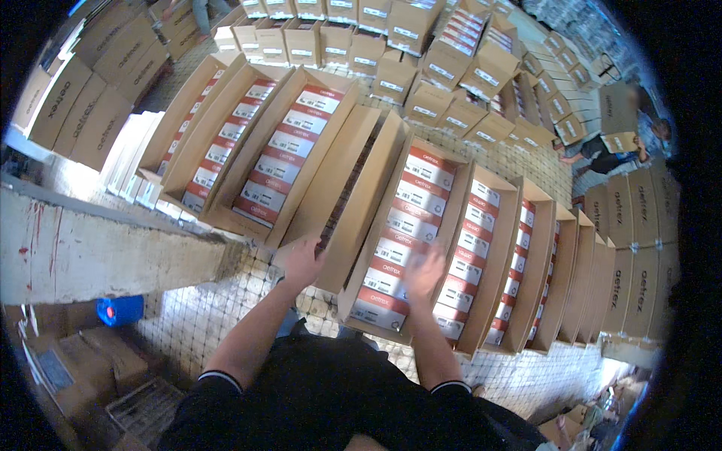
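In front of me is a long brown carton point(353, 218) with its two long flaps folded inward, a narrow dark gap between them. My left hand point(303, 261) is at the near end of its left flap point(327, 177), fingers closed over the edge by the gap. To the right, an open carton point(347, 304) holds a row of red-and-white boxes point(398, 248). Over the right side of that row is my right hand point(426, 274), blurred by motion. Its fingers are smeared, and nothing shows clearly in them.
More open cartons point(256, 150) of similar boxes stand left and right. Packed cartons point(421, 105) fill the far floor. Closed cartons point(639, 248) are stacked right. A person point(647, 139) handles a carton at far right. A concrete ledge point(113, 248) juts in from the left.
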`<state>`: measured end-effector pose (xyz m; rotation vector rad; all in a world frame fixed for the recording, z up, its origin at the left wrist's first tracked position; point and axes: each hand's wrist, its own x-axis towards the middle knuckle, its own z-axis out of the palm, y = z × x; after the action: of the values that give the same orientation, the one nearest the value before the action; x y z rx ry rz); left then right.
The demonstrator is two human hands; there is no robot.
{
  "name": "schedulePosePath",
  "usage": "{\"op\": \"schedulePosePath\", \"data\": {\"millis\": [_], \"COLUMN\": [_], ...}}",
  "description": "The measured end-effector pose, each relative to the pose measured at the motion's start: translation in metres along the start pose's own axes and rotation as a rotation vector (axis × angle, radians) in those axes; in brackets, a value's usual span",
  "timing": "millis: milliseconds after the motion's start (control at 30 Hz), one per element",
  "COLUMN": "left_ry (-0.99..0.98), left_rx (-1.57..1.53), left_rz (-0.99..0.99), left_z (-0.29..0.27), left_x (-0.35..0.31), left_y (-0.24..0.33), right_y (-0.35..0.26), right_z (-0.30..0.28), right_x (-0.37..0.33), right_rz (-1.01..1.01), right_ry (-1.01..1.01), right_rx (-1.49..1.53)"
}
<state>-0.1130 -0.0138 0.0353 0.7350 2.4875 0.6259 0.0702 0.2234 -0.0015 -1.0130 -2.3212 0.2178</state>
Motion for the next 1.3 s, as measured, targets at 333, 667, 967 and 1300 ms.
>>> {"op": "schedulePosePath", "data": {"millis": [333, 667, 967, 1300], "left_ry": [-0.353, -0.272, -0.238, -0.432], "left_rx": [0.485, 0.392, 0.368, 0.393], "left_rz": [0.413, 0.286, 0.191, 0.131], "left_z": [0.053, -0.037, -0.023, -0.032], "left_x": [0.007, 0.012, 0.012, 0.034], "left_y": [-0.130, -0.163, -0.160, -0.160], "right_y": [-0.207, -0.237, -0.199, -0.145], "right_z": [0.006, 0.050, 0.071, 0.055], "right_x": [-0.185, -0.143, -0.114, -0.151], "right_rz": [0.212, 0.237, 0.468, 0.253], "right_ry": [-0.988, -0.877, -0.953, -1.102], "right_rx": [0.078, -0.075, -0.134, -0.297]}}
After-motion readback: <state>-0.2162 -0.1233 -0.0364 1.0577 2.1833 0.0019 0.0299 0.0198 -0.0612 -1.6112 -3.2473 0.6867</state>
